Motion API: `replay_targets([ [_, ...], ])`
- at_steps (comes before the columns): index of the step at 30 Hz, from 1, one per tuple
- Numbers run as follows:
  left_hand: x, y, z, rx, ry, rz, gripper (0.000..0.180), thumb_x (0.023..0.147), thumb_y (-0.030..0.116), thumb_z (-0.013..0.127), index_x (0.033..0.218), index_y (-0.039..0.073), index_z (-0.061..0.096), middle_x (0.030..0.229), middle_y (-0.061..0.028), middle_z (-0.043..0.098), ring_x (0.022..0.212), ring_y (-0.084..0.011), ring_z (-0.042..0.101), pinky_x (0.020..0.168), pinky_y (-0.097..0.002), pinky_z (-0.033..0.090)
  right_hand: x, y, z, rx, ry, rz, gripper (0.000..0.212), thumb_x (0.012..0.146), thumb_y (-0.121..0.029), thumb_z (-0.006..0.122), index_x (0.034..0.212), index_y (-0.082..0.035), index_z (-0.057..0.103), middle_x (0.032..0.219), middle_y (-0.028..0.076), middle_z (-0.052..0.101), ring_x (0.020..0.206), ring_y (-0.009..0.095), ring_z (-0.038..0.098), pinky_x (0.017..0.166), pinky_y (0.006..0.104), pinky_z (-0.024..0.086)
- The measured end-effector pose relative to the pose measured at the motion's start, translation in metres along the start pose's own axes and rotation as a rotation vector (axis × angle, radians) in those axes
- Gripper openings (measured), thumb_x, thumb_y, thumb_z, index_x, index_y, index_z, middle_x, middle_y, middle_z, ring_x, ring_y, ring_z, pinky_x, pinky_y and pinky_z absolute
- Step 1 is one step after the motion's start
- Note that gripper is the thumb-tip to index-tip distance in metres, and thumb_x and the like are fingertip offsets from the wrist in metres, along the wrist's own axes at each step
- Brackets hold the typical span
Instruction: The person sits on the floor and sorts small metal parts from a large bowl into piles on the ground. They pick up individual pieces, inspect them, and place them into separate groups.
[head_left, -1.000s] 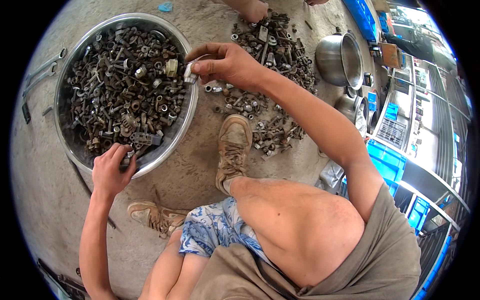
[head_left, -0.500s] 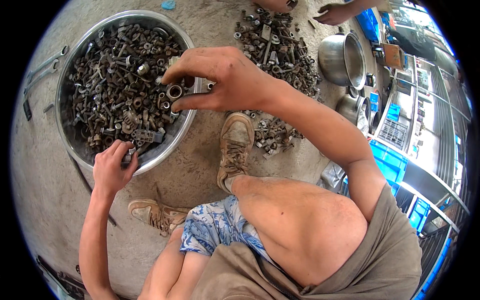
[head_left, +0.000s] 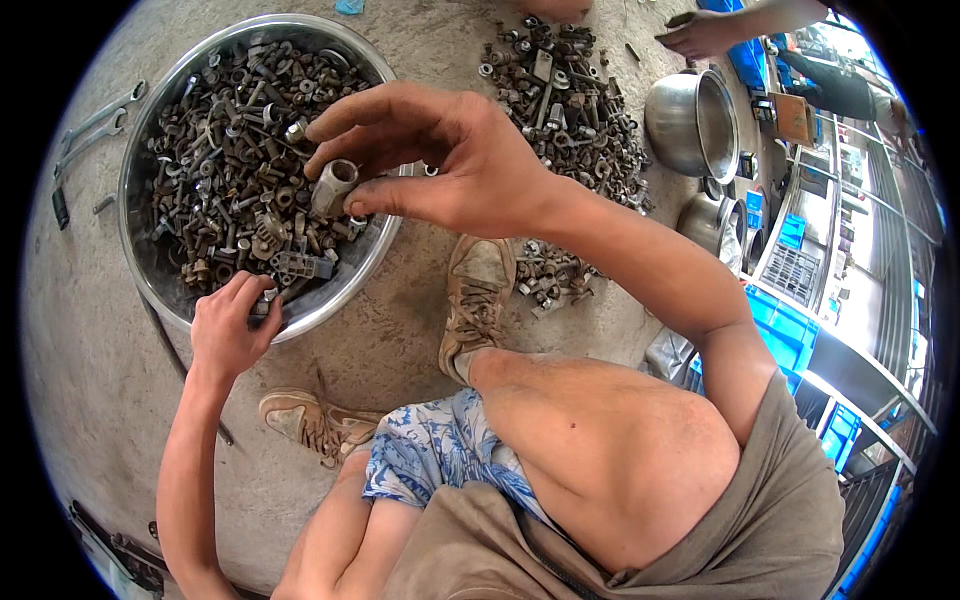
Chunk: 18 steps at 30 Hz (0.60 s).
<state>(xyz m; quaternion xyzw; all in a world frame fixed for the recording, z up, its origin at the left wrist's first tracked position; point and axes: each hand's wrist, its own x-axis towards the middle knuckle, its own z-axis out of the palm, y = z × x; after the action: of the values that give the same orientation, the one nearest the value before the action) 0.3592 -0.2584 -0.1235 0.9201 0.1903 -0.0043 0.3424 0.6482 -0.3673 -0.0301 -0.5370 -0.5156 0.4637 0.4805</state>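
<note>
A wide steel basin (head_left: 385,235) in front of me on the left is heaped with rusty nuts and bolts (head_left: 225,180). Above its right side, my right hand (head_left: 475,155) pinches a long hex nut (head_left: 334,190) between thumb and fingers, its round bore facing up. My left hand (head_left: 228,325) rests at the basin's near rim with fingers closed around a small shiny metal piece (head_left: 267,296), perhaps a nut; the fingers partly hide it. Near these fingers lies a grey rectangular fitting (head_left: 303,265) on top of the heap.
Another pile of bolts and nuts (head_left: 570,120) spreads over the concrete floor beyond my right forearm. Steel pots (head_left: 675,125) stand right of it. A co-worker's hand (head_left: 700,35) reaches in at top right. Wrenches (head_left: 95,130) lie left of the basin. Blue crates (head_left: 780,325) stand at right.
The long hex nut in my right hand has tilted, so its side now shows as well as its end. My left hand stays at the rim. The whole view has shifted slightly.
</note>
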Motion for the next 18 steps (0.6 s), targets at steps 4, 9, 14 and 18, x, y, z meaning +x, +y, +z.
replay_targets([
  [4,0.001,0.000,0.000,-0.001,-0.011,-0.005,0.016,0.079,0.009,0.069,0.092,0.002,0.064,0.084,-0.0125,0.063,0.073,-0.0322,0.065,0.063,-0.0384,0.052,0.000,-0.005,0.002,0.117,0.053,0.038,0.045,0.078,0.001,0.076,0.120,-0.007,0.061,0.106,0.010,0.071,0.100,0.016,0.068,0.091,0.0310,0.056],
  [9,0.000,0.001,-0.001,-0.002,-0.010,-0.014,0.015,0.079,0.009,0.069,0.092,0.003,0.064,0.084,-0.0124,0.063,0.074,-0.0326,0.065,0.063,-0.0389,0.051,0.001,-0.012,0.002,0.153,0.028,0.069,0.056,0.079,0.002,0.076,0.130,-0.004,0.054,0.109,0.013,0.069,0.101,0.017,0.067,0.090,0.0305,0.056],
  [14,0.001,0.001,-0.001,0.000,-0.017,-0.014,0.016,0.079,0.009,0.069,0.092,0.003,0.064,0.084,-0.0122,0.063,0.074,-0.0327,0.065,0.063,-0.0390,0.051,0.001,-0.020,0.004,0.143,0.024,0.065,0.060,0.079,0.002,0.075,0.134,-0.005,0.052,0.106,0.012,0.068,0.098,0.017,0.067,0.087,0.0294,0.058],
  [18,0.001,0.001,-0.001,-0.002,-0.020,-0.016,0.016,0.079,0.009,0.069,0.093,0.003,0.063,0.085,-0.0123,0.063,0.074,-0.0326,0.065,0.063,-0.0390,0.051,0.003,-0.018,0.007,0.155,0.040,0.016,0.056,0.077,-0.006,0.077,0.129,-0.009,0.056,0.100,0.008,0.069,0.092,0.015,0.068,0.083,0.0291,0.059],
])
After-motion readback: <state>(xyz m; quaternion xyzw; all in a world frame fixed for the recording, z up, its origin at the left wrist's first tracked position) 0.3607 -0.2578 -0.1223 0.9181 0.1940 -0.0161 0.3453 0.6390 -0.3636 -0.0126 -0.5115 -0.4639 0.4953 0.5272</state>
